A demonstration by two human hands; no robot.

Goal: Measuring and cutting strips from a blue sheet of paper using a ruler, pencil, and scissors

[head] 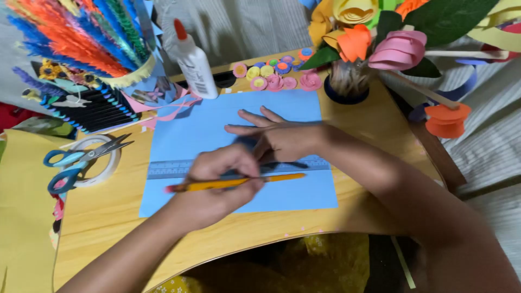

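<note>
A light blue paper sheet (190, 130) lies on a wooden desk (103, 217). A grey see-through ruler (168, 169) runs across the sheet from left to right. My right hand (282, 138) rests flat on the paper and the ruler's right part, fingers spread toward the left. My left hand (217, 187) grips a yellow pencil (282, 177) held almost level along the ruler's near edge. The pencil's red end points left and its other end points right. My left hand hides the middle of the ruler.
Blue-handled scissors (81, 157) lie on a roll of white tape (108, 165) at the left. A white glue bottle (194, 65) with a red tip, small rolled paper flowers (277, 76) and a pot of big paper flowers (347, 81) stand behind the sheet. Colourful fringed paper (76, 38) fills the back left.
</note>
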